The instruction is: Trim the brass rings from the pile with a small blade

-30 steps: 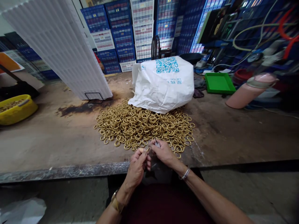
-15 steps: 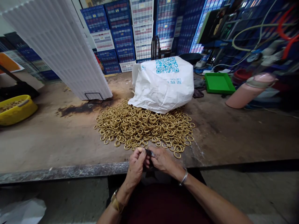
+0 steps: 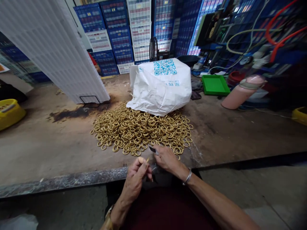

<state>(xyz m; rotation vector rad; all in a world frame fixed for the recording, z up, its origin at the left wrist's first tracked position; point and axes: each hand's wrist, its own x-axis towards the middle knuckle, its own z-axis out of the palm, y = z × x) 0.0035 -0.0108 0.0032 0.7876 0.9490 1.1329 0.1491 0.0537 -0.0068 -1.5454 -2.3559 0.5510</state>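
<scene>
My left hand (image 3: 136,174) is closed in a pinch at the table's front edge, on a small gold-coloured ring (image 3: 147,159) seen nearly edge-on. To its right and slightly farther forward, my right hand (image 3: 166,158) grips a small knife (image 3: 152,149), whose dark blade points left beyond the fingers. Its handle is mostly hidden in my palm. Just ahead of both hands spreads a heap of gold-coloured rings (image 3: 139,129), some lying singly along the near side. A white sack (image 3: 160,92) with blue print rests on the back of the heap.
A tall white corrugated panel (image 3: 62,54) leans at the back left. On the left stands a yellow basin (image 3: 11,115). A green tray (image 3: 215,85) and a pink bottle (image 3: 242,92) are on the right, near hoses. Stacked crates (image 3: 118,40) line the background.
My hands have moved apart: the right one with the knife went forward, the left one drew slightly back and left with the ring. The whole view has shifted a little.
</scene>
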